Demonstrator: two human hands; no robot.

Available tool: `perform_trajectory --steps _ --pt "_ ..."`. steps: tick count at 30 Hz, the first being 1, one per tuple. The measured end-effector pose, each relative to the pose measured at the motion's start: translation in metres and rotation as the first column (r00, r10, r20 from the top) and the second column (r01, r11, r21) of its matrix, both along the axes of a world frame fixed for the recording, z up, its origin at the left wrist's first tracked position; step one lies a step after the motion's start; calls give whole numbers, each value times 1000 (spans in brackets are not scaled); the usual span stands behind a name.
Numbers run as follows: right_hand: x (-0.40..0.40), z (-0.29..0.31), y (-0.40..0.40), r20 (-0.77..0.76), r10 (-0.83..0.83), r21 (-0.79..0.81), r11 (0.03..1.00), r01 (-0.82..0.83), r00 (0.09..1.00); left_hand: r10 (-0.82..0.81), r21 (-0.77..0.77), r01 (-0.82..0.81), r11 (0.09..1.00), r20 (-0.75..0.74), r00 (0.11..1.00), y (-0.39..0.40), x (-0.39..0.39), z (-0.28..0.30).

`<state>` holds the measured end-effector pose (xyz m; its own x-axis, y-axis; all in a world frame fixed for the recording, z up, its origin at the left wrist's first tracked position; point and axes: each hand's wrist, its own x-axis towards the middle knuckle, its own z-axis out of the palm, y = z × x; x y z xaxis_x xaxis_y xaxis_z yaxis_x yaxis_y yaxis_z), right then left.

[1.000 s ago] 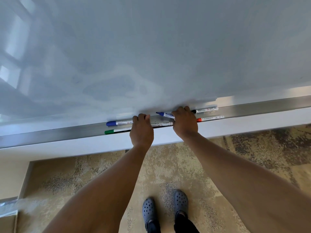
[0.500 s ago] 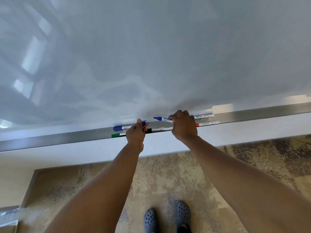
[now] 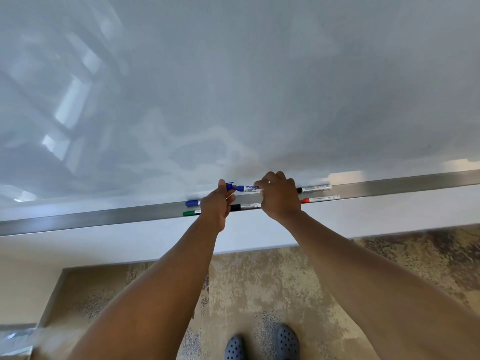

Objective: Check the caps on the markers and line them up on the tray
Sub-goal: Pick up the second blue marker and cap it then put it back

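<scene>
Both bare forearms reach forward and up, converging near the middle of the view. The left hand (image 3: 217, 206) is raised with its thumb up and its fingers (image 3: 230, 197) curled, pinching closed at the fingertips. The right hand (image 3: 279, 196) is knuckles-up, its fingers folded under in a closed grasp, just beside the left. 2 perforated grey-blue shoes (image 3: 262, 342) show below.

A large glossy whiteboard (image 3: 259, 87) fills the upper part of the view, its grey-white surface smeared with wiped streaks and carrying pale reflections of bright window panes on the left. Below it runs a plain white wall (image 3: 130, 245). The floor is carpet (image 3: 259, 289) mottled in beige, tan and grey patches, darker toward the right, with a cream strip along the left.
</scene>
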<state>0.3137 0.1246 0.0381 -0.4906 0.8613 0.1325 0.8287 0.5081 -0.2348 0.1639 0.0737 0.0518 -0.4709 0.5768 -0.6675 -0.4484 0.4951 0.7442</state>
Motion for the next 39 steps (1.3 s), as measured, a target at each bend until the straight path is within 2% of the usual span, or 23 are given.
perform_trajectory --steps 10,20,39 --pt "-4 29 3 -58 10 101 995 -4 998 -44 117 63 991 -158 986 -4 0 30" --pt "-5 56 6 -239 43 214 977 10 970 -4 253 44 966 -155 988 -4 -3 61" --pt "-4 100 -7 -377 184 311 948 -63 908 43 371 42 928 -218 975 -17 -6 107"
